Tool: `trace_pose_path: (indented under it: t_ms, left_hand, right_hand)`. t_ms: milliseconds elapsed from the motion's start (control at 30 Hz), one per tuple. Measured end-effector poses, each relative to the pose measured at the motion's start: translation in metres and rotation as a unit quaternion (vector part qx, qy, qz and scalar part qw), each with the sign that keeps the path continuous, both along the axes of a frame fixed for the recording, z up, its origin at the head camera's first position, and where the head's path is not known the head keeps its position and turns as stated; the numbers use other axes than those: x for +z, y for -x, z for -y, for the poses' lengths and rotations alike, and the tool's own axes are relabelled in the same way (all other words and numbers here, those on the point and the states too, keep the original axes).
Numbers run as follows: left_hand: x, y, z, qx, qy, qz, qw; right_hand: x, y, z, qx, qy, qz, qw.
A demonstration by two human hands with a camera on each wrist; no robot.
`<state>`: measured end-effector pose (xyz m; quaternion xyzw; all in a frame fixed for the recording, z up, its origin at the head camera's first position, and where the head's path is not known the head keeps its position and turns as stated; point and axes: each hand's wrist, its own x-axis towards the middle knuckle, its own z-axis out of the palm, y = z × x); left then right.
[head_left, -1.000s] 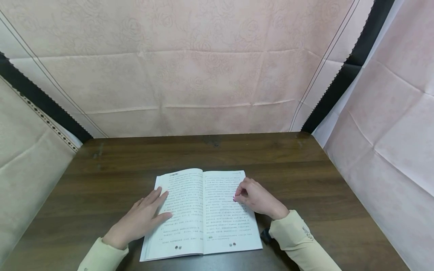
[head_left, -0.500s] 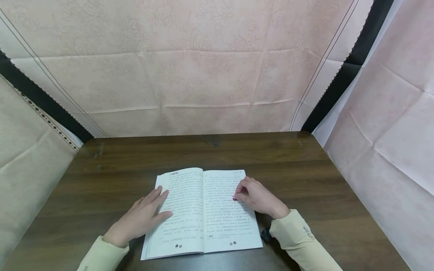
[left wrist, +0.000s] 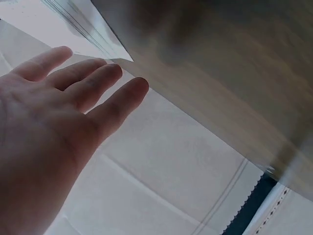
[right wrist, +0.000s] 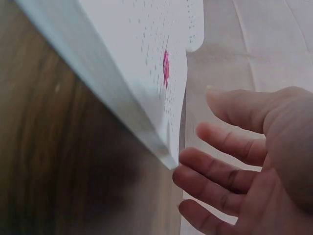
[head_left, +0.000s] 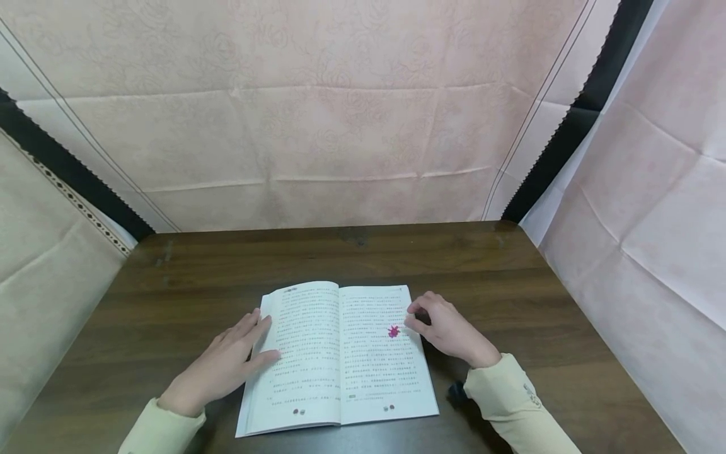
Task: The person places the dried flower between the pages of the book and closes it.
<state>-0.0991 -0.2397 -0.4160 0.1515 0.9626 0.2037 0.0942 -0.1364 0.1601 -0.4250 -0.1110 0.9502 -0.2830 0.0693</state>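
Observation:
An open book point(head_left: 306, 372) with printed pages lies on the wooden table. On its right page rests a small magenta piece with a jagged, flower-like outline point(head_left: 394, 331), also visible in the right wrist view as a pink patch point(right wrist: 166, 68). My right hand point(head_left: 456, 334) is just right of that piece, at the page's outer edge, thumb and fingers loosely bent with nothing between them. Beside the left page, my left hand point(head_left: 215, 362) stretches its fingers toward the paper, the fingertips overlapping the page edge. The left wrist view shows those fingers point(left wrist: 100, 107) straight and spread, near the book's corner point(left wrist: 117, 51).
The brown table point(head_left: 351, 252) reaches back to a pale, rose-patterned cloth point(head_left: 340, 139). Similar cloth hangs at both sides, with black strips point(head_left: 567, 126) along the corners. A dark object point(head_left: 457, 392) shows beneath the right cuff.
My right hand has let go of the magenta piece and drawn back to the right, leaving it on the page. My left hand has slid slightly left, off the page.

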Motion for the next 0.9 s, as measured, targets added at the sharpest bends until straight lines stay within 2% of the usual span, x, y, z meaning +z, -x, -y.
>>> trace_pose_path:
  t_ms: [233,400,700,900]
  left_hand:
    - [0.000,0.001,0.011,0.014,0.008,-0.014,0.9998]
    - [-0.002,0.002,0.015,0.017,0.014,-0.024,0.9995]
    - [-0.004,0.000,0.016,0.043,0.057,0.025,0.9972]
    - [-0.005,-0.005,0.008,0.032,0.026,0.044,0.9982]
  right_hand:
    - [0.000,-0.007,-0.015,-0.017,-0.026,-0.032,0.9990]
    - [-0.003,-0.009,-0.021,-0.014,-0.033,-0.048,0.9982]
    - [-0.007,-0.011,-0.025,-0.020,-0.043,-0.053,0.9975]
    - [-0.010,-0.012,-0.023,-0.016,-0.054,-0.045,0.9974]
